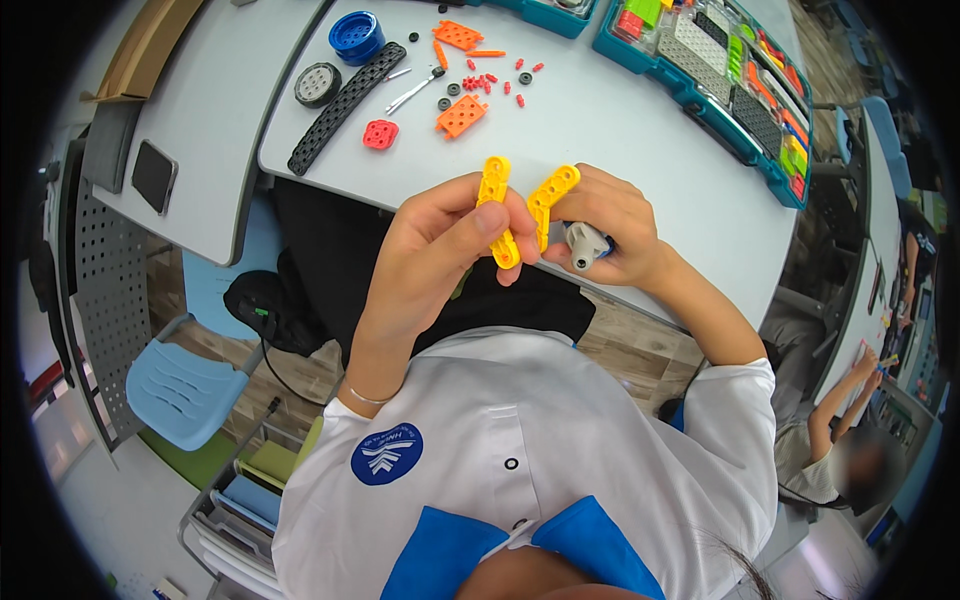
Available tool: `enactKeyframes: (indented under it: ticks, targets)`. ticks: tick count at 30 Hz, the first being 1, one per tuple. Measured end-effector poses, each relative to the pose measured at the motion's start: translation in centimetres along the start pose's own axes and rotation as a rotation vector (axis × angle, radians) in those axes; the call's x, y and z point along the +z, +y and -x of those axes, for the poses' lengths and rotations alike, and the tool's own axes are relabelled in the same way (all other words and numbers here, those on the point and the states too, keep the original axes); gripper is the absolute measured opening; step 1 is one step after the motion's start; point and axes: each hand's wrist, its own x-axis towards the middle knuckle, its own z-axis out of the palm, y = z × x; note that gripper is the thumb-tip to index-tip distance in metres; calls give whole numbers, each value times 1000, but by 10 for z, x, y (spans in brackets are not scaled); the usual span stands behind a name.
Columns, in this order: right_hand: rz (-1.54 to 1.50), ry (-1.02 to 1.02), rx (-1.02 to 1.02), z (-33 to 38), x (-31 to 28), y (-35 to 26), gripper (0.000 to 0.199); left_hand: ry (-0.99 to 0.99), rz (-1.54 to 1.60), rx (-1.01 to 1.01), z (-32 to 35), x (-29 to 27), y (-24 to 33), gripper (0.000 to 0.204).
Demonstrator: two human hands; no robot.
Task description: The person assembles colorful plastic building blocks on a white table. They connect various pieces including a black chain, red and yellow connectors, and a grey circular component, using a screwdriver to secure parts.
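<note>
Item: two yellow perforated beams, above counter (pixel 620 110) edge.
- Left hand (pixel 440 250) clamped on straight yellow beam (pixel 497 212).
- Right hand (pixel 610 225) clamped on bent yellow beam (pixel 550 197) plus grey tool (pixel 587 245).
- We are lining up holes squarely, keeping fingertips off them.

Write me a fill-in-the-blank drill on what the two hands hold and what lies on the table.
1. The left hand pinches a straight perforated beam coloured ____.
2. The right hand holds a bent yellow beam and a ____ tool.
3. The long black perforated strip lies beside a round ____ cap.
4. The small square plate on the table is ____.

Missing words: yellow; grey; blue; red
</note>
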Motion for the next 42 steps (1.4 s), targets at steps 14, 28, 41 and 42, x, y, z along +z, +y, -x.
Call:
enactKeyframes:
  ticks: [14,28,41,42]
  targets:
    - [155,-60,-18,13,-6,4,36,-15,-14,-17,-3,-2,-5,31]
    - [106,-50,74,7,-2,3,40,86,-123,-22,-9,-11,-13,38]
    - [-189,82,545,5,5,-14,24,237,-418,-5,-17,-6,-29,24]
    - [-196,54,528,4,4,-14,24,227,-407,-34,-16,-3,-26,23]
